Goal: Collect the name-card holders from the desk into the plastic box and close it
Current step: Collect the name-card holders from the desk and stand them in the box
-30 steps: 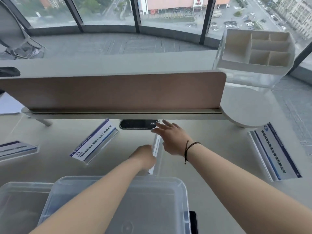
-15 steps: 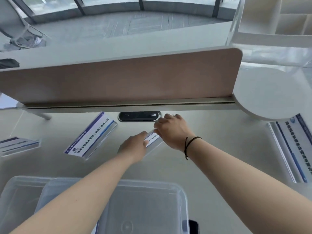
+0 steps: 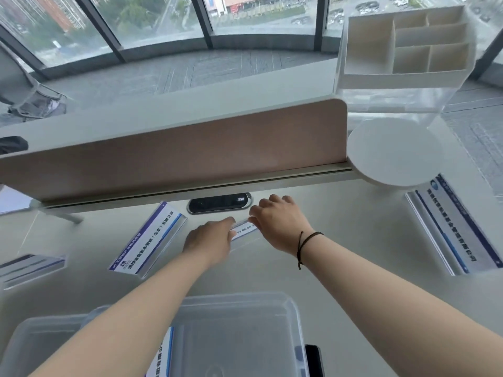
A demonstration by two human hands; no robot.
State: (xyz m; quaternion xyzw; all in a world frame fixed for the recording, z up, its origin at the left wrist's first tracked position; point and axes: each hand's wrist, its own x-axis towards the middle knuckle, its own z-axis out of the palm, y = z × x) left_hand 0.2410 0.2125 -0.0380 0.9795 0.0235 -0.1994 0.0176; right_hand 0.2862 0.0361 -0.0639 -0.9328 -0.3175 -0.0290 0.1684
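A clear acrylic name-card holder (image 3: 243, 230) lies mid-desk just below the cable port. My left hand (image 3: 209, 238) grips its near left end and my right hand (image 3: 280, 221) grips its far right end. A second name-card holder (image 3: 148, 240) lies to the left, a third (image 3: 30, 265) at the far left edge, and a fourth (image 3: 451, 227) at the right. The clear plastic box (image 3: 239, 336) sits near me at the bottom, with one holder (image 3: 163, 352) inside. My left forearm hides part of the box.
A pink divider panel (image 3: 174, 151) runs across the desk behind the hands, with a black cable port (image 3: 219, 204) below it. A round white stand (image 3: 392, 153) and a white compartment organiser (image 3: 405, 47) sit at the right. A clear lid (image 3: 38, 341) lies bottom left.
Both hands closed onto the middle holder: the right hand went from flat and spread to gripping its far end, and the left hand slid up to grip its near end.
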